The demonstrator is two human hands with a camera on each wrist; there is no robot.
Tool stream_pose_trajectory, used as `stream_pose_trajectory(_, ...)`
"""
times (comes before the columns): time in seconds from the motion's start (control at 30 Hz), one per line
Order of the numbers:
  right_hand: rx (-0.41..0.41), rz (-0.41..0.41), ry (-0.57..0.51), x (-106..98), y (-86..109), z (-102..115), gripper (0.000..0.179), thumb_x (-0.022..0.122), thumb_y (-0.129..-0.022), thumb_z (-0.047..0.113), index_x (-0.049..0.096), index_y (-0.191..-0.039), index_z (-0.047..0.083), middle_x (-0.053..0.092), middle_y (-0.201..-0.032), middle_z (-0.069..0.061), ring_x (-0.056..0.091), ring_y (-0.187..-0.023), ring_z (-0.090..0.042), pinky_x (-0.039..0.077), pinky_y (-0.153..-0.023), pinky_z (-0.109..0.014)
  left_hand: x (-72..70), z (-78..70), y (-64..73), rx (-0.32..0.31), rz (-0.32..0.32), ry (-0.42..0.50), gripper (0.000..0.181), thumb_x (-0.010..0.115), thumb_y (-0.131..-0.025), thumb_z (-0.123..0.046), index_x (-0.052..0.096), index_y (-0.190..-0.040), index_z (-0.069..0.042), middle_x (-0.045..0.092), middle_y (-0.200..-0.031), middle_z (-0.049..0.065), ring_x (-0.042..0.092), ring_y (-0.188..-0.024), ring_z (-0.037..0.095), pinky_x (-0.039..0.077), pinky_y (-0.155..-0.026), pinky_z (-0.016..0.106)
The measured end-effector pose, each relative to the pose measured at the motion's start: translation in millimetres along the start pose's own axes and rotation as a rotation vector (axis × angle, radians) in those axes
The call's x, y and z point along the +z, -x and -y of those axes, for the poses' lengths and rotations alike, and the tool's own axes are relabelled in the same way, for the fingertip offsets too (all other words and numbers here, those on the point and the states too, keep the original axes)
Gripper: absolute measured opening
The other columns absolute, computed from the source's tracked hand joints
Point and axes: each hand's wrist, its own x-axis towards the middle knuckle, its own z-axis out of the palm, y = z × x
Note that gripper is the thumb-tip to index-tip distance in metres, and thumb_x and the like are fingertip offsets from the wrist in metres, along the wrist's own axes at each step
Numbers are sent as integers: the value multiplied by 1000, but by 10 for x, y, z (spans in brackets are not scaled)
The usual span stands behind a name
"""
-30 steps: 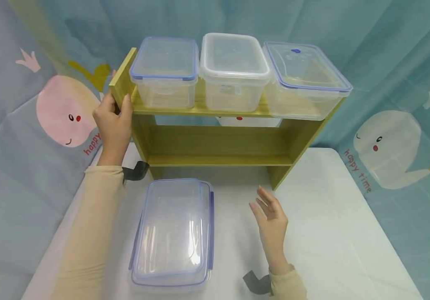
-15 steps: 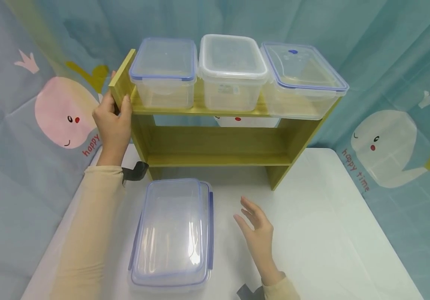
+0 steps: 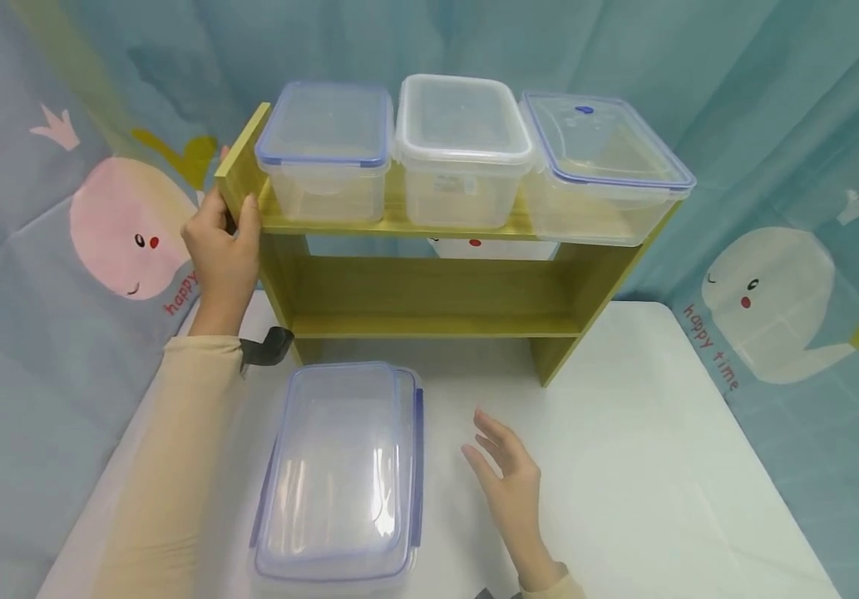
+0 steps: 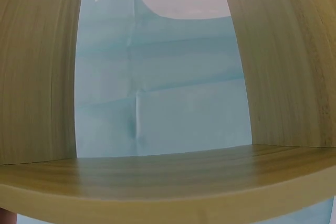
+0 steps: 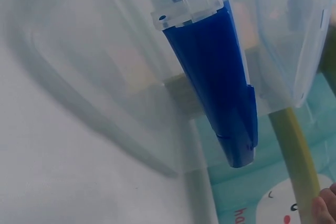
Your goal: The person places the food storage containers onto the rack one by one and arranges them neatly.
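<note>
My left hand [image 3: 223, 249] grips the left upright of a yellow wooden shelf [image 3: 436, 324], its thumb on the front edge and the other fingers partly hidden behind the board. In the left wrist view the shelf's boards [image 4: 157, 182] fill the lower part and both sides. My right hand [image 3: 507, 482] hovers over the table with fingers spread in a loose curve, holding nothing. Just left of it lies a flat clear food storage box [image 3: 339, 474] with blue side clips and another clear lid-like piece on top. A blue clip [image 5: 215, 82] of that box appears close up in the right wrist view.
On the top shelf stand three clear lidded boxes: a blue-rimmed one [image 3: 324, 158] at left, a white-lidded one [image 3: 462, 150] in the middle, and a wider blue-rimmed one [image 3: 604, 166] at right. A white table [image 3: 661, 466] lies below, with patterned curtains [image 3: 766, 125] behind.
My right hand has moved left and back toward me, closer to the flat box. The left hand stays on the shelf's upright. The whole head view has shifted slightly.
</note>
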Motion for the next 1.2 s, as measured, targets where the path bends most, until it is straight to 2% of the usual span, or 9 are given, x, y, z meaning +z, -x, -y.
stream_pose_trajectory(0.07,-9,-4,6,-11,8,-6,42,68,-79,-8,59,-120,-4,60,-121,-19,58,-110,-27,48,-90,-32,11,-7,14,-4,8,-2,31,55,-91,-7,63,-120,-2,57,-129,0,62,-94,5,50,-78,16)
stream_pose_trajectory(0.2,-17,-7,21,-35,25,9,43,68,-78,-9,59,-120,-4,60,-120,-20,59,-109,-25,48,-89,-32,24,-7,52,4,-13,-39,27,56,-91,-10,65,-109,8,68,-109,11,60,-79,2,49,-72,14)
stream_pose_trajectory(0.33,2,4,14,-41,32,41,42,69,-79,-7,59,-120,-4,61,-120,-19,59,-109,-25,48,-89,-33,12,-18,54,-8,-28,-39,27,56,-91,-10,66,-110,6,66,-114,7,61,-82,2,50,-74,14)
stream_pose_trajectory(0.4,3,8,13,-40,35,47,42,69,-79,-6,59,-120,-4,61,-121,-19,59,-109,-26,48,-89,-32,6,-25,44,14,-23,-47,27,55,-91,-10,66,-109,7,66,-115,8,61,-83,2,50,-73,14)
stream_pose_trajectory(0.5,-22,12,17,-39,40,32,45,69,-78,-8,59,-121,-4,60,-121,-20,59,-110,-27,48,-90,-30,9,-37,23,45,-13,-51,26,55,-91,-9,65,-107,10,67,-110,13,61,-80,1,48,-70,13)
stream_pose_trajectory(0.6,-64,29,16,-43,39,20,48,70,-76,-10,57,-122,-4,59,-122,-21,59,-110,-26,48,-90,-29,18,-52,4,41,-28,-40,25,55,-91,-9,66,-104,9,68,-104,15,60,-78,0,48,-69,11)
stream_pose_trajectory(0.97,-139,224,-73,-69,217,19,64,73,-71,-13,48,-130,-9,51,-130,-25,52,-120,-20,45,-95,-30,-16,-41,14,75,-37,-69,26,56,-90,-9,63,-98,15,65,-84,15,51,-64,-1,41,-60,12)
stream_pose_trajectory(1.13,-146,297,-99,-5,352,19,69,75,-67,-12,47,-129,-11,50,-130,-27,49,-122,-21,45,-95,-33,-29,-43,5,25,7,-55,26,55,-91,-9,66,-107,8,68,-110,6,59,-76,1,47,-67,11)
stream_pose_trajectory(1.2,-158,315,-113,39,374,37,70,76,-65,-14,47,-128,-12,51,-129,-27,49,-123,-23,46,-94,-35,-45,-65,-6,6,20,-38,27,55,-91,-7,66,-113,4,61,-124,-1,62,-88,2,50,-75,14)
